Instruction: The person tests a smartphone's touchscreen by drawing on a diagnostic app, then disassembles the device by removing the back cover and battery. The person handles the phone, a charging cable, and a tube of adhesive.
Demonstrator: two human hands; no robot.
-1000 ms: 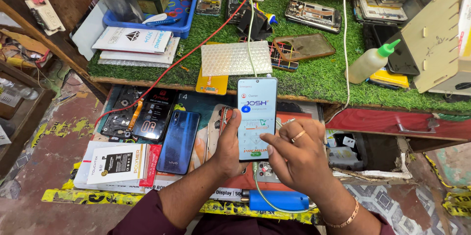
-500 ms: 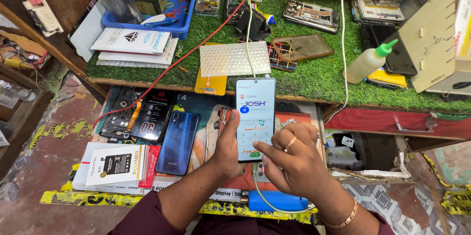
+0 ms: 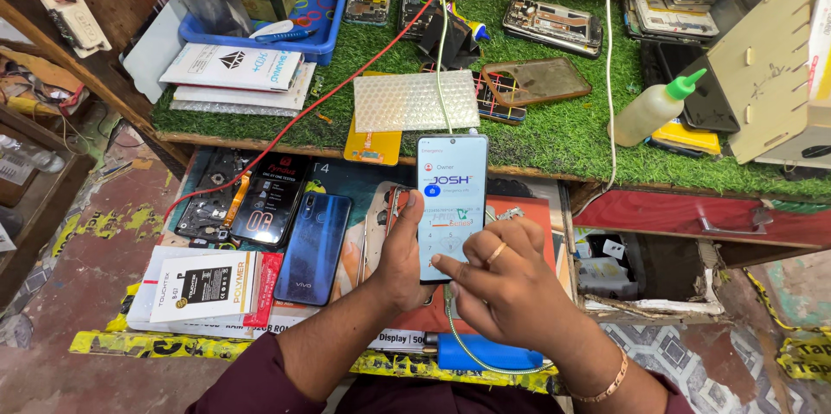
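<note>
Head view, looking down. Slim smartphone with lit white screen (image 3: 451,198) upright at centre frame, above the lap, just in front of the counter (image 3: 554,133) edge. Left hand (image 3: 404,263) clamped on phone's lower left edge, thumb laid up the side. Right hand (image 3: 498,280) loosely curled beside it, one fingertip touching the lower screen; ring on one finger, thin bracelet at the wrist. Hands close together, touching only through the phone. Pale green cable (image 3: 441,42) plugged into phone's top, running up across the counter's green artificial-turf mat.

On the turf just beyond the phone: rectangular sheet of clear bubble wrap (image 3: 414,101), a small yellow card (image 3: 372,144) poking out beneath it. Right of that, translucent squeeze bottle with green nozzle (image 3: 655,109), lying tilted. Far left, blue plastic tray (image 3: 333,20) holding small parts. Red wire (image 3: 320,101) crossing diagonally.

Lower shelf, left of the hands: glossy blue phone (image 3: 312,245) lying flat, dark phone back (image 3: 264,211) beside it, white battery box (image 3: 206,284) near the front edge. Blue cylindrical tool (image 3: 489,353) below the right hand.
</note>
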